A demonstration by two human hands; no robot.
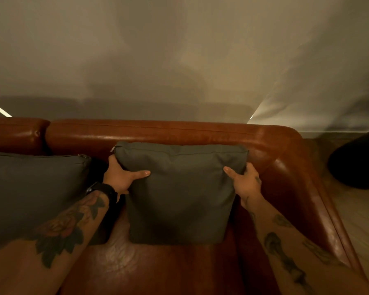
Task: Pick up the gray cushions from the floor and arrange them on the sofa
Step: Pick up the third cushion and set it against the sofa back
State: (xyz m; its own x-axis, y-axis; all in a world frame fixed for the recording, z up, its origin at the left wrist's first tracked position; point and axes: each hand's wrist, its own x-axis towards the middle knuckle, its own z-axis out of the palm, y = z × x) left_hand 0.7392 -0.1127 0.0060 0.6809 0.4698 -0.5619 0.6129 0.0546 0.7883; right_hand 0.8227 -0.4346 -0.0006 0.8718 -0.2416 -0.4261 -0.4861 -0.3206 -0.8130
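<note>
Gray cushion (180,194) upright on the seat of the brown leather sofa (283,167), top edge leaning on the backrest, zip along that top edge, near the sofa's right-hand armrest. Gripped at both upper sides: left hand (121,176) closed around the left edge, thumb laid flat across the front face, fingers tucked out of sight behind; right hand (244,180) likewise closed on the right edge, thumb pointing inward over the fabric, fingers wrapped to the back. Black watch (103,189) on the left wrist, tattoos along both bare forearms. Second gray cushion (34,194) standing to the left on the same seat, also against the backrest, a narrow dark gap between the two, left forearm crossing in front of its lower right corner. Bare glossy seat leather in the foreground below both cushions. Pale wall (179,50) behind the sofa. Dark rounded object (358,160) on the wooden floor (362,220) beyond the right armrest, too dim to identify
</note>
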